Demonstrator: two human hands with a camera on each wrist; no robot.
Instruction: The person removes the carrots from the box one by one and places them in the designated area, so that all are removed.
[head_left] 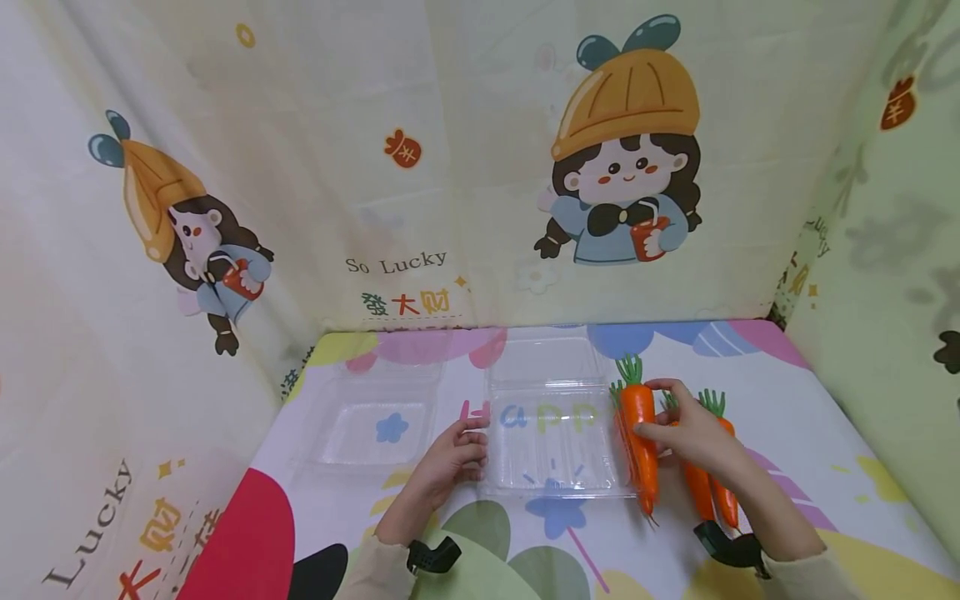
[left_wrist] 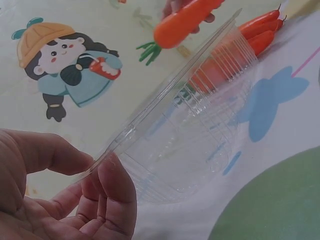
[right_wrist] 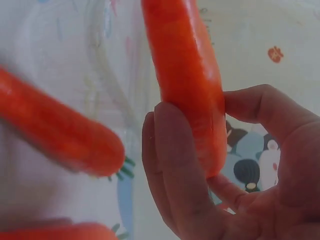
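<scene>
My left hand (head_left: 452, 454) pinches the left rim of a clear plastic box (head_left: 558, 450) between thumb and fingers. The rim (left_wrist: 132, 131) shows between them in the left wrist view. The box lies with its hinged lid (head_left: 547, 360) folded back. My right hand (head_left: 693, 433) holds an orange carrot (head_left: 640, 433) with green leaves, fingers on one side and thumb on the other. This carrot (right_wrist: 187, 75) is above the box's right edge. Part of another carrot (head_left: 621, 417) shows just behind it. Two more carrots (head_left: 725, 492) lie right of the box, partly under my right hand.
A second clear plastic box (head_left: 367, 433) lies opened on the left of the patterned tablecloth (head_left: 495, 533). Printed cloth (head_left: 480, 167) hangs behind the table and at both sides. A black wrist camera (head_left: 433, 555) is on each wrist.
</scene>
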